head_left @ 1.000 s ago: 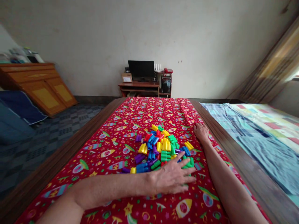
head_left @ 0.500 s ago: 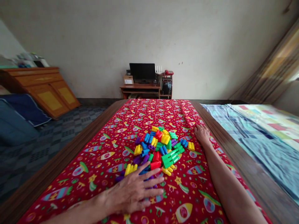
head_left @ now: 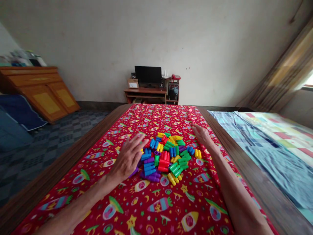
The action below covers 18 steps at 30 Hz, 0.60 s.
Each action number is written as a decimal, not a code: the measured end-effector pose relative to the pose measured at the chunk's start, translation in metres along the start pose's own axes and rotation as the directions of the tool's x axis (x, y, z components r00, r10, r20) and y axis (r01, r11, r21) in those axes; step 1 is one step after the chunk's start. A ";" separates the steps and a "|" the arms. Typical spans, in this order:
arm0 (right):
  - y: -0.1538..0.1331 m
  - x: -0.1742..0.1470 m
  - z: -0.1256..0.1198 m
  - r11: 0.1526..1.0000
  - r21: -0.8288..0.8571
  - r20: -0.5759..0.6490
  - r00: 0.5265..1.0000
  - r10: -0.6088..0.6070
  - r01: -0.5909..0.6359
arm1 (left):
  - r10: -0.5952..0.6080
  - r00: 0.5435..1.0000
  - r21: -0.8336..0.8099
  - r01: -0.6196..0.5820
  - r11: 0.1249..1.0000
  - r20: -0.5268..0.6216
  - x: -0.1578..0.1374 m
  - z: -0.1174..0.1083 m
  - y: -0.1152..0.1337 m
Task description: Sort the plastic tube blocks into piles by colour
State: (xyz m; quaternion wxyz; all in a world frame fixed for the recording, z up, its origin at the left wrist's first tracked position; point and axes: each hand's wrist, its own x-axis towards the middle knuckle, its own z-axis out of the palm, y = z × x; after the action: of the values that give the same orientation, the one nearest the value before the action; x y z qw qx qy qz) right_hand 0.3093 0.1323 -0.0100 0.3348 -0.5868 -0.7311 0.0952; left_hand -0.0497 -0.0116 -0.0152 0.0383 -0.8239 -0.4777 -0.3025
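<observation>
A pile of plastic toy blocks (head_left: 164,160) in red, blue, green, yellow and purple lies on the red patterned cloth (head_left: 161,205). The blocks look like short tubes joined side by side. At the pile's left edge is my left hand (head_left: 130,155), fingers outstretched and covering some purple and yellow blocks. It grips none that I can see. On the far right side, my right hand (head_left: 201,135) is beside the pile, apart from the blue blocks (head_left: 190,150) and yellow blocks (head_left: 198,153) there. Its fingers are extended and hold nothing visible.
The cloth covers a long table with dark wooden edges (head_left: 97,132). Beyond it stands a desk (head_left: 146,92) with a monitor (head_left: 148,75). A bed (head_left: 274,140) adjoins on the right, and a wooden cabinet (head_left: 46,93) is at the left.
My left hand has moved from the pile's near side up to its left edge, and blocks there have shifted closer together. My right hand has moved left and slightly away from me.
</observation>
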 end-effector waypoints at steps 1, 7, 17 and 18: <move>-0.004 -0.002 0.001 0.999 0.033 0.067 0.997 -0.037 0.035 | -0.104 0.994 -0.006 0.104 0.995 -0.036 -0.008 0.001 -0.009; -0.005 -0.030 0.023 0.985 0.165 0.223 0.972 -0.077 0.041 | -0.343 0.935 -0.194 0.353 0.915 0.087 -0.048 0.024 -0.030; -0.074 -0.044 0.046 0.894 0.421 0.228 0.936 -0.267 0.152 | -0.324 0.942 -0.312 0.335 0.889 0.086 -0.004 0.051 -0.007; -0.072 -0.039 0.042 0.895 0.419 0.199 0.946 -0.255 0.153 | -0.340 0.938 -0.320 0.342 0.883 0.065 0.004 0.048 -0.016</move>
State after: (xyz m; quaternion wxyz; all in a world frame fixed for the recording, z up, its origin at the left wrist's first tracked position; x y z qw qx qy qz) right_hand 0.2303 0.0862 -0.0181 0.3610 -0.4094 -0.7903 0.2785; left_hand -0.0386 0.0167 -0.0562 -0.1542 -0.7230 -0.5584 -0.3764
